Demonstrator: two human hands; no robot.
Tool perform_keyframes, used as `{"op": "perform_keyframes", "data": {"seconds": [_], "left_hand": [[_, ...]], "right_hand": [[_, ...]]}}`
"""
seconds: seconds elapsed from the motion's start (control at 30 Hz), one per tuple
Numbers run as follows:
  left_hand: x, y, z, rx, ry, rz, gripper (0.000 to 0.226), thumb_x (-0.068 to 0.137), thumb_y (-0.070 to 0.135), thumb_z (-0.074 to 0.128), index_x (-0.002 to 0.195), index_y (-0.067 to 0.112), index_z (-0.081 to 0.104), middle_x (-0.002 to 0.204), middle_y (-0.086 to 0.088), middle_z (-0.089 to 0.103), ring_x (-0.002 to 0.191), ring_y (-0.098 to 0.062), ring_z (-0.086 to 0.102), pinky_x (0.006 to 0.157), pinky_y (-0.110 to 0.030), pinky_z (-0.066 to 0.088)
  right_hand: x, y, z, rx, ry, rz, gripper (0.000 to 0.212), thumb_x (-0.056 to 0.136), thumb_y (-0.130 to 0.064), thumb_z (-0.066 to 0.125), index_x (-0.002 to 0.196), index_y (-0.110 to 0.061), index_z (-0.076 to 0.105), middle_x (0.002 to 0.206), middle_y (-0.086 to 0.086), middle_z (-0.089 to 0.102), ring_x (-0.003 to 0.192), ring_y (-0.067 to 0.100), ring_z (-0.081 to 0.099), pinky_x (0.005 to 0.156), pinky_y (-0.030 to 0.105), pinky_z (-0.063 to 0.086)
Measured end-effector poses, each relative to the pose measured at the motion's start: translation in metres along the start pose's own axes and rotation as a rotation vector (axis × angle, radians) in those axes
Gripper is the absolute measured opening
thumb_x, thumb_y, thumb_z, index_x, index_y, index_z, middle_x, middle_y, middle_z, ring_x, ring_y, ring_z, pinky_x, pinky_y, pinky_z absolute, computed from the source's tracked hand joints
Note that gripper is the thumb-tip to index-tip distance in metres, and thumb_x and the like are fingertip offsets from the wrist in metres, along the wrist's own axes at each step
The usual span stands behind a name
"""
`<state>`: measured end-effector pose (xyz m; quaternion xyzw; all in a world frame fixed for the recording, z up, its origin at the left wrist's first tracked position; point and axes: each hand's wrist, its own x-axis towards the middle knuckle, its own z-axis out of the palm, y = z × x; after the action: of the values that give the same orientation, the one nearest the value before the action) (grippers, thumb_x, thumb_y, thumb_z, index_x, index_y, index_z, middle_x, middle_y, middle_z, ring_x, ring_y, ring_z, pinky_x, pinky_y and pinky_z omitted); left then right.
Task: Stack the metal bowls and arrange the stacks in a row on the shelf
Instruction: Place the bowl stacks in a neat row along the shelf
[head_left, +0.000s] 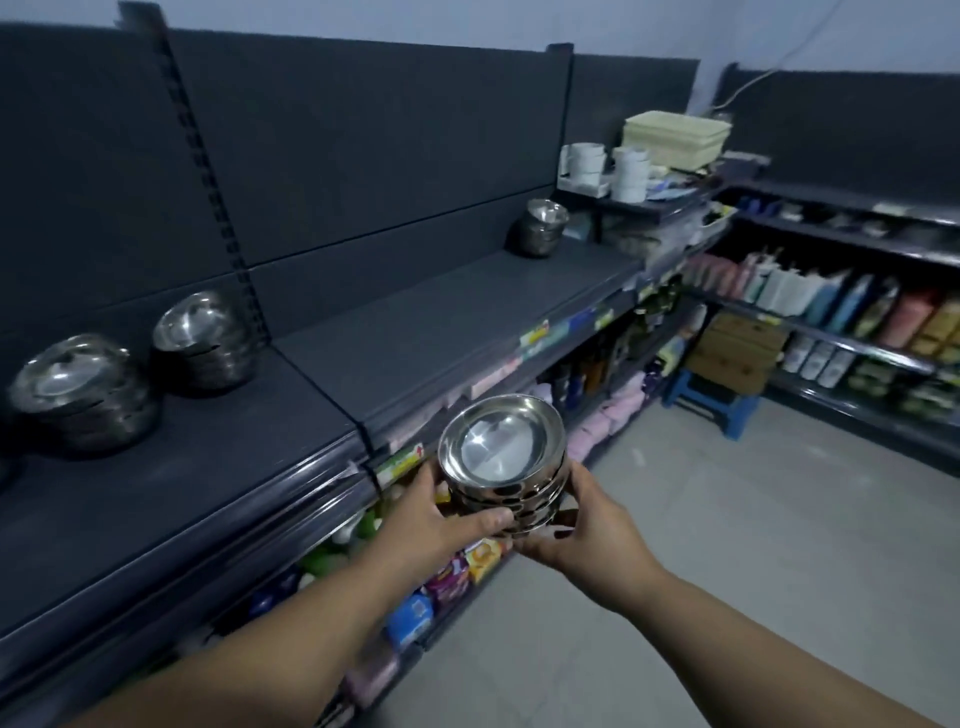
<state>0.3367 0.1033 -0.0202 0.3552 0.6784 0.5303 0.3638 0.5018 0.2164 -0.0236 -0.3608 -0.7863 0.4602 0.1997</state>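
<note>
Metal bowl stack (501, 467) gripped between left hand (441, 512) and right hand (582, 530) beside dark shop shelf (415, 322).

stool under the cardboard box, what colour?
Blue. The stool shows best in the head view, right of centre.

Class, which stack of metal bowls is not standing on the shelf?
The held stack, gripped between the left hand and right hand in front of the shelf. The others stand on it: a left stack, a middle stack, a far stack.
</note>
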Motion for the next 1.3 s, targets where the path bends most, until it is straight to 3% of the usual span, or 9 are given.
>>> {"op": "perform_keyframes", "data": {"seconds": [0.23, 0.47, 0.63, 0.77, 0.87, 1.0, 1.1, 1.2, 1.3], "left_hand": [[0.090, 0.019, 0.059, 0.022, -0.120, 0.019, 0.103, 0.040, 0.063, 0.086, 0.131, 0.038, 0.044, 0.127, 0.011, 0.059, 0.119, -0.013, 0.056, 0.104, -0.043, 0.045], [0.230, 0.040, 0.071, 0.005, -0.139, 0.105, 0.092, 0.045, 0.055, 0.086, 0.126, 0.035, 0.047, 0.117, 0.008, 0.067, 0.106, -0.015, 0.065, 0.097, -0.043, 0.051], [0.344, 0.074, 0.059, -0.050, -0.182, 0.100, 0.090, 0.041, 0.051, 0.089, 0.119, 0.028, 0.051, 0.117, 0.006, 0.067, 0.112, -0.010, 0.062, 0.099, -0.033, 0.050], [0.411, 0.092, 0.054, -0.032, -0.176, 0.117, 0.079, 0.056, 0.037, 0.089, 0.122, 0.028, 0.047, 0.117, 0.011, 0.063, 0.109, -0.001, 0.059, 0.082, -0.010, 0.047], [0.447, 0.094, 0.053, -0.040, -0.169, 0.104, 0.076, 0.065, 0.027, 0.087, 0.127, 0.029, 0.044, 0.120, 0.012, 0.061, 0.110, 0.000, 0.058, 0.083, -0.012, 0.046], [0.495, 0.086, 0.050, -0.091, -0.106, 0.057, 0.093, 0.050, 0.044, 0.092, 0.129, 0.033, 0.044, 0.123, 0.010, 0.062, 0.113, -0.006, 0.060, 0.098, -0.028, 0.050], [0.531, 0.079, 0.051, -0.129, -0.019, 0.027, 0.100, 0.038, 0.052, 0.093, 0.125, 0.037, 0.047, 0.121, 0.011, 0.064, 0.115, -0.013, 0.061, 0.102, -0.042, 0.048], [0.567, 0.077, 0.058, -0.164, 0.093, 0.010, 0.089, 0.042, 0.037, 0.094, 0.120, 0.037, 0.051, 0.118, 0.009, 0.067, 0.112, -0.014, 0.064, 0.099, -0.042, 0.050], [0.596, 0.079, 0.067, -0.114, 0.195, 0.026, 0.085, 0.046, 0.036, 0.089, 0.122, 0.031, 0.051, 0.116, 0.010, 0.068, 0.111, -0.004, 0.062, 0.090, -0.022, 0.052]], "right_hand": [[0.051, 0.041, -0.063, -0.004, 0.113, 0.070, 0.088, 0.061, -0.026, 0.089, 0.133, -0.034, 0.040, 0.117, -0.017, 0.062, 0.097, 0.006, 0.067, 0.087, 0.037, 0.057], [0.175, 0.051, -0.102, 0.032, 0.156, 0.059, 0.081, 0.065, -0.020, 0.088, 0.129, -0.036, 0.041, 0.110, -0.021, 0.061, 0.093, 0.003, 0.067, 0.073, 0.019, 0.057], [0.285, 0.042, -0.128, 0.015, 0.172, 0.045, 0.080, 0.062, -0.023, 0.088, 0.127, -0.039, 0.044, 0.111, -0.019, 0.064, 0.100, 0.004, 0.066, 0.089, 0.030, 0.056], [0.357, 0.043, -0.144, 0.002, 0.165, 0.046, 0.089, 0.062, -0.030, 0.089, 0.136, -0.033, 0.039, 0.116, -0.020, 0.061, 0.106, 0.002, 0.062, 0.094, 0.029, 0.053], [0.400, 0.050, -0.153, 0.002, 0.121, 0.038, 0.084, 0.062, -0.030, 0.088, 0.131, -0.034, 0.040, 0.114, -0.020, 0.062, 0.105, -0.001, 0.061, 0.089, 0.017, 0.051], [0.463, 0.068, -0.158, 0.039, 0.053, 0.029, 0.095, 0.057, -0.035, 0.087, 0.137, -0.037, 0.037, 0.119, -0.018, 0.063, 0.108, 0.003, 0.062, 0.089, 0.034, 0.057], [0.510, 0.075, -0.161, 0.063, -0.027, -0.023, 0.100, 0.062, -0.028, 0.088, 0.141, -0.042, 0.028, 0.126, -0.021, 0.057, 0.114, 0.002, 0.058, 0.091, 0.028, 0.056], [0.560, 0.085, -0.171, 0.071, -0.134, -0.081, 0.102, 0.064, -0.029, 0.088, 0.140, -0.046, 0.022, 0.126, -0.026, 0.056, 0.115, -0.005, 0.056, 0.089, 0.013, 0.050], [0.611, 0.093, -0.183, 0.061, -0.241, -0.119, 0.106, 0.060, -0.036, 0.088, 0.141, -0.049, 0.021, 0.120, -0.031, 0.058, 0.113, -0.004, 0.057, 0.095, 0.020, 0.050]]}}
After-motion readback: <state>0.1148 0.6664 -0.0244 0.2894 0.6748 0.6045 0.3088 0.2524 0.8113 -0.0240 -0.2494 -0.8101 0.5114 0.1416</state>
